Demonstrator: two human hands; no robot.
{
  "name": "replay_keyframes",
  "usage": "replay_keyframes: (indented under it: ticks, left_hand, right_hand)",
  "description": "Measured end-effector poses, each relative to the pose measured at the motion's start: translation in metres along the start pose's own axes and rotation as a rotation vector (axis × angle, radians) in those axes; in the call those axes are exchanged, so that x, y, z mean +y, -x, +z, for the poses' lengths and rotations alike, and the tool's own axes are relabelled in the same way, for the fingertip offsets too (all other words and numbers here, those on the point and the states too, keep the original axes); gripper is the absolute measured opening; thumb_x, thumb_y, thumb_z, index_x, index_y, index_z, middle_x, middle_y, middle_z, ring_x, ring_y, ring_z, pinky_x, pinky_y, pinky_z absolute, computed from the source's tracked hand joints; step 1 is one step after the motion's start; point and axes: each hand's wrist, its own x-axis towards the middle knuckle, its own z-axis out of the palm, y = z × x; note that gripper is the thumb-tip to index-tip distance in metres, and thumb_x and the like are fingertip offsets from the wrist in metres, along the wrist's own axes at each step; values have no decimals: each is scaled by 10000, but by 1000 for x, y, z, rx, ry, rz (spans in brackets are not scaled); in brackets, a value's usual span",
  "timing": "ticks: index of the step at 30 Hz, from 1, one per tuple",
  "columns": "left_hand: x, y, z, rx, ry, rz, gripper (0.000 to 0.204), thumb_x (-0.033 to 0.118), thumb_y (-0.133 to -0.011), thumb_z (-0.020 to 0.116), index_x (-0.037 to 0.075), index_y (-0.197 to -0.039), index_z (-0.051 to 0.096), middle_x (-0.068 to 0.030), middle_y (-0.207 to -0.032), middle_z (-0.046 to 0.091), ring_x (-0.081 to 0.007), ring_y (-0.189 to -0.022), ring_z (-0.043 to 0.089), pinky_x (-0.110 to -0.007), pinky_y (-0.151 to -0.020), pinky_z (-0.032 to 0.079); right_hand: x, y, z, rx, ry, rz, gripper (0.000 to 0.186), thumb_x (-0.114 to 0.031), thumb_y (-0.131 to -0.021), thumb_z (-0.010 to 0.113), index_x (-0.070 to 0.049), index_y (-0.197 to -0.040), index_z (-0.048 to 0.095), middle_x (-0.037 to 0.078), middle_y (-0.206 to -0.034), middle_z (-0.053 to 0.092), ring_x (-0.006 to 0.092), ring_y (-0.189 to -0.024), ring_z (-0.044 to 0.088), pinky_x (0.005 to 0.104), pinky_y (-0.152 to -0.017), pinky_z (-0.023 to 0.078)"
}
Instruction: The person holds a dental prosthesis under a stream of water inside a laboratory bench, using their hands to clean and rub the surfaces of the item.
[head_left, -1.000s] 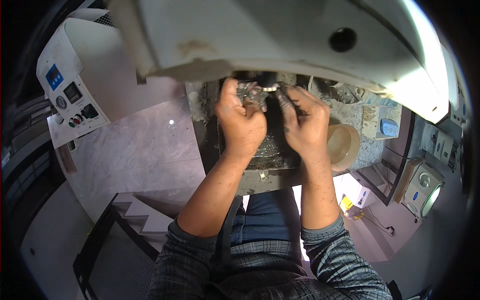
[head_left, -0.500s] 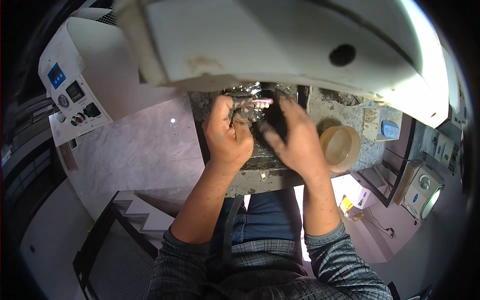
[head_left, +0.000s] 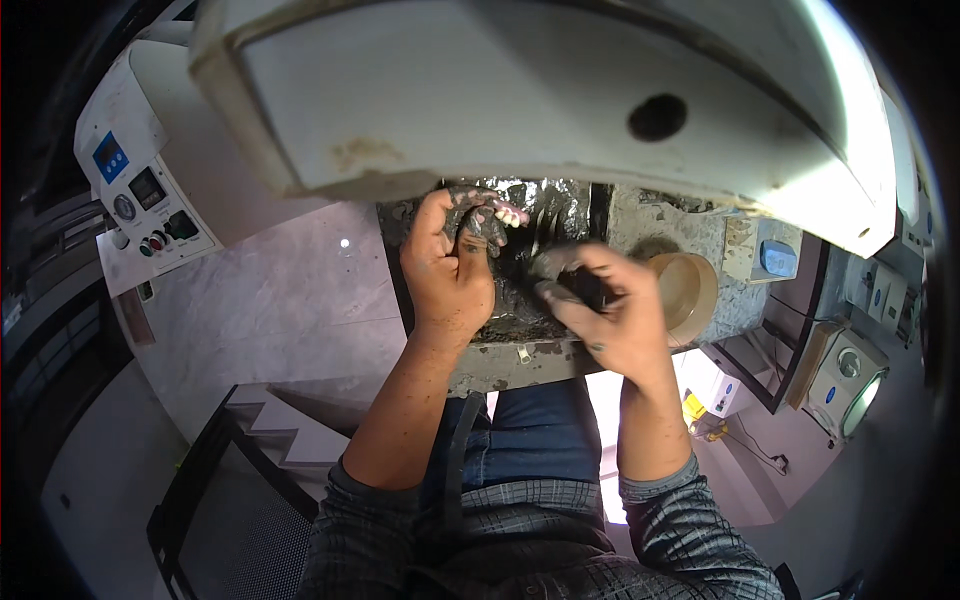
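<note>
My left hand (head_left: pixel 450 250), its fingers and thumb smeared dark grey, grips a denture (head_left: pixel 510 217) with pink base and pale teeth, partly covered in dark paste. It is below the edge of the white machine hood (head_left: pixel 450 100). My right hand (head_left: pixel 610 310) is to the right and lower, with fingertips curled over the wet dark tray (head_left: pixel 525 240), apart from the denture; grey paste coats them, and whatever they hold is too blurred to make out. A round tan bowl (head_left: pixel 682 300) sits just right of my right hand.
At left stands a white machine with a control panel (head_left: pixel 145 205). A blue block (head_left: pixel 777 258) lies on a ledge at right. Further right is a boxy device with a lit opening (head_left: pixel 840 385). A black-framed mesh piece (head_left: pixel 240 490) is at lower left, a yellow object (head_left: pixel 705 415) at lower right.
Both hands were together under the hood a second ago. My left hand has moved left with the denture, and my right hand has pulled away downward and right, its fingers curling.
</note>
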Motion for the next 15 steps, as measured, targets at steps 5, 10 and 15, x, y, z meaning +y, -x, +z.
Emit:
replay_keyframes:
  ticks: [5,10,15]
  left_hand:
    - [-7,-5,14,-25,58,37,136,-100,-875,492,-21,-979,529,-75,-891,623,-77,-758,588,-210,-667,472]
    - [0,-15,26,10,8,-66,165,-198,-779,452,-76,-842,544,-102,-800,616,-129,-698,593,-256,-600,474]
    - [-2,-29,29,25,-116,-91,152,-188,-768,462,-68,-768,555,-95,-738,621,-144,-664,600,-255,-570,461]
  right_hand:
    - [-15,-22,3,142,92,-434,358,19,-684,613,78,-1037,595,220,-982,635,286,-883,646,338,-792,497]
    - [11,-38,1,240,333,-221,174,-17,-730,606,31,-892,646,212,-777,622,347,-688,621,373,-669,492]
    - [-7,-53,6,268,527,-249,94,10,-726,610,14,-801,667,204,-679,613,372,-653,599,401,-655,485]
